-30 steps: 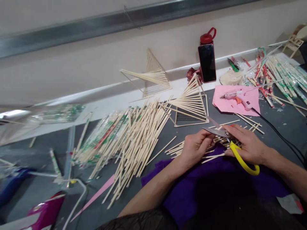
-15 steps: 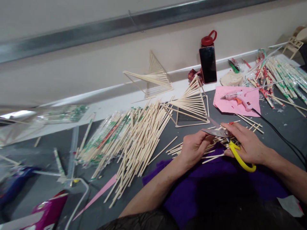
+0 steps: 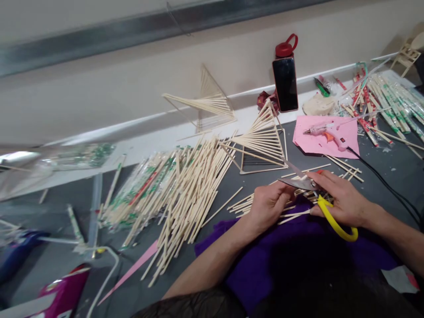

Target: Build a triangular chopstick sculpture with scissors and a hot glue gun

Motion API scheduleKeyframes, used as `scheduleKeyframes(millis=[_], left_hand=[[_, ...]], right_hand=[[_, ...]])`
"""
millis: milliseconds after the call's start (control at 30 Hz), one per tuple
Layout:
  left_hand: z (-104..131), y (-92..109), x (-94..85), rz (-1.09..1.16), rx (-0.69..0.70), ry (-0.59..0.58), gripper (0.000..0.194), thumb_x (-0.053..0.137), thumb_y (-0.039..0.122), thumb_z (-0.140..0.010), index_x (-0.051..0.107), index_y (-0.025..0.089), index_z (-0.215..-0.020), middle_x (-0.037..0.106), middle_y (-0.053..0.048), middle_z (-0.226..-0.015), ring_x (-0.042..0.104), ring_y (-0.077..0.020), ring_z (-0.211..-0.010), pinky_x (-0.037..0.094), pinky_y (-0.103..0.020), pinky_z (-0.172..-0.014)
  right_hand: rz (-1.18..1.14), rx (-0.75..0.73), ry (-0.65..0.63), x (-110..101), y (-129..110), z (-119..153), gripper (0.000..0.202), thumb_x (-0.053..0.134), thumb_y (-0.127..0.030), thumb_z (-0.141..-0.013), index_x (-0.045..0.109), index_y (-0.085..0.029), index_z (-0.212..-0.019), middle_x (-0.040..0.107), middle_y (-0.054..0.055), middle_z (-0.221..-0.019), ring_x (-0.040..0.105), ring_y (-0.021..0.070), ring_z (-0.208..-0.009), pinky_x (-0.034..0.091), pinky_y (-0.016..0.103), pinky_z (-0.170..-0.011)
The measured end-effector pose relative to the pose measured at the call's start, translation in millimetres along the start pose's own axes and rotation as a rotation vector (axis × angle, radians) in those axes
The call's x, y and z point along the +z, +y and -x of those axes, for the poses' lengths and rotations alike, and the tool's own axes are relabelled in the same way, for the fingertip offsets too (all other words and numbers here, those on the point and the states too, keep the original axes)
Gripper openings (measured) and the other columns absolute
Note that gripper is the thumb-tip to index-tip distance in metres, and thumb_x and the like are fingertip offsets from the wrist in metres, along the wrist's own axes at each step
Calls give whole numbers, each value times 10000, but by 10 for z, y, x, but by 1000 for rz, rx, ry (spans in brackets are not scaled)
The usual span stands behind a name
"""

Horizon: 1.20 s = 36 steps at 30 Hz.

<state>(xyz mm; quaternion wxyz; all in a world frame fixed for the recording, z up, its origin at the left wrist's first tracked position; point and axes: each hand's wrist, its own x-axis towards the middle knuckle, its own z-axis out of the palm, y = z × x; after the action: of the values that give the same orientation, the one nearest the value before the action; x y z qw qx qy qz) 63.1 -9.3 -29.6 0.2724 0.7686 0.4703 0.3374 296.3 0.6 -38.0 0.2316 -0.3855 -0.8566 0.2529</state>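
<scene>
My right hand (image 3: 342, 194) grips scissors (image 3: 331, 216) with yellow handles, their blades spread and pointing left. My left hand (image 3: 272, 201) is closed beside the lower blade, pinching a thin wooden chopstick that its fingers mostly hide. A pale bit of wood shows between the blades. Under and around both hands lie loose chopsticks (image 3: 247, 204), partly over purple cloth (image 3: 245, 265). Just beyond the hands stands a fan-shaped frame (image 3: 261, 143) built of chopsticks, near the blade tips.
Left of my hands spreads a heap of bare chopsticks (image 3: 195, 190), with wrapped chopsticks (image 3: 142, 185) beside it. A pink glue gun (image 3: 326, 132) lies on pink paper (image 3: 301, 121), its black cord (image 3: 387, 181) trailing right. Behind stand a phone (image 3: 285, 84), a red-capped bottle (image 3: 284, 48) and another stick frame (image 3: 212, 106).
The view has shifted slightly, so the surroundings sit a little further left and higher. The scissors' yellow handle has swung slightly right and down; both hands keep their grips.
</scene>
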Motion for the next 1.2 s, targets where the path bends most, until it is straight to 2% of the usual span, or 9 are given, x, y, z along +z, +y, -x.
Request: scheduleKeyframes(millis=[133,333,533,733,867,967,1100,1200], left_hand=[[-28,13,25,46,-68,-3,298,469,173,-916,714,178,-746,728,0,-691,658,-97,-600,474,-167,-617],[-37,-10,71,64,-156,61,195,592,256,-880,724,187,-1007,751,-5,-778,675,-122,-658,512,-201,-658],[-26,20,18,80,-154,67,210,541,249,-903,746,205,-917,726,4,-695,681,-120,-664,512,-189,-629],[-37,43,-14,54,-93,65,219,536,225,-889,750,198,-852,747,2,-719,683,-113,-651,507,-187,-647],[-37,43,-17,80,-37,29,264,503,155,-871,723,185,-729,745,5,-697,678,-102,-624,486,-172,-625],[-38,38,-23,91,-21,11,287,497,163,-881,705,175,-684,737,-3,-685,663,-99,-603,471,-173,-603],[-35,31,-28,72,-12,-21,294,488,140,-867,698,172,-664,726,-9,-682,651,-103,-602,467,-182,-607],[-32,32,-16,53,-55,-35,283,477,113,-843,714,182,-703,725,3,-678,650,-106,-599,480,-187,-625]], right_hand=[[34,-1,23,14,13,13,670,662,-464,-850,458,-150,-1405,619,160,-1126,616,290,-1000,532,462,-870],[80,30,28,12,6,-5,646,653,-461,-852,479,-127,-1377,649,157,-1096,630,297,-971,537,462,-852],[90,76,31,2,-48,-33,684,681,-454,-815,457,-172,-1396,625,159,-1168,632,292,-1000,536,450,-836],[75,65,24,-13,-56,-44,724,704,-461,-790,432,-211,-1412,614,139,-1155,615,290,-986,518,460,-847],[67,52,-2,-37,-53,-41,745,705,-476,-788,423,-197,-1418,599,140,-1148,608,288,-982,518,455,-837],[49,49,-16,-46,-51,-37,751,705,-478,-792,423,-179,-1420,594,145,-1153,606,289,-991,519,458,-841],[24,25,-2,-50,-33,-28,725,697,-502,-804,441,-191,-1407,601,140,-1152,608,283,-997,521,455,-849],[20,9,-13,-54,-14,-13,680,683,-505,-822,466,-197,-1389,626,127,-1096,610,276,-985,526,444,-844]])
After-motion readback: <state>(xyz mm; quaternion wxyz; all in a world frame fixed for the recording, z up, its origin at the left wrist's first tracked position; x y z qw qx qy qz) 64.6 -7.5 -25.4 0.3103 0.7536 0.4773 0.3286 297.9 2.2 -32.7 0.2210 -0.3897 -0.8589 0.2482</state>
